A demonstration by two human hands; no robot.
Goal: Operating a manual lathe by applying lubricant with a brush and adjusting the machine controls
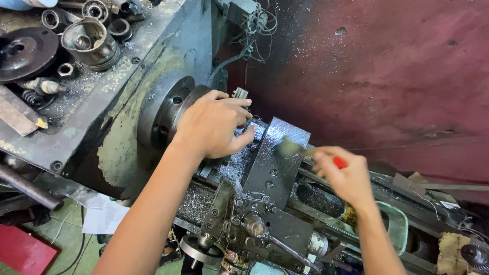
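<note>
Forearms enter from the bottom edge, both bare, reaching over a grey metal lathe carriage (254, 214) dusted with bright swarf.

Left hand (214, 125): laid over the round steel lathe chuck (165, 114), fingers curled and closed about a small bright metal workpiece (253, 128) at the chuck face, thumb pressed to its near side. How firm the hold is cannot be told, since the palm hides most of the part.

Right hand (344, 175): closed round the red handle of a small chip brush (290, 147). Handle mostly hidden in the fist; the hand and bristles are motion-blurred. Bristles sit just above the flat, dark steel slide plate (277, 158), close beside the left thumb.

Surroundings: the worn grey-green headstock casting (127, 91) carries loose items on its top, among them a dull aluminium piston (91, 40), a black cast pulley wheel (23, 51) and several steel bearing rings (53, 19). A maroon-painted wall (382, 76) stands behind, speckled with chips. A lever handle (282, 247) projects from the carriage near the camera.

Risks, as judged:
- A bare hand rests on the chuck; any spindle start would catch the fingers. Whether power is isolated cannot be seen.
- Swarf lies thick around both hands; sharp curls could cut unprotected skin.
- Brushing close to the left thumb may flick chips onto it.
- Loose parts on the headstock could roll off under vibration.
</note>
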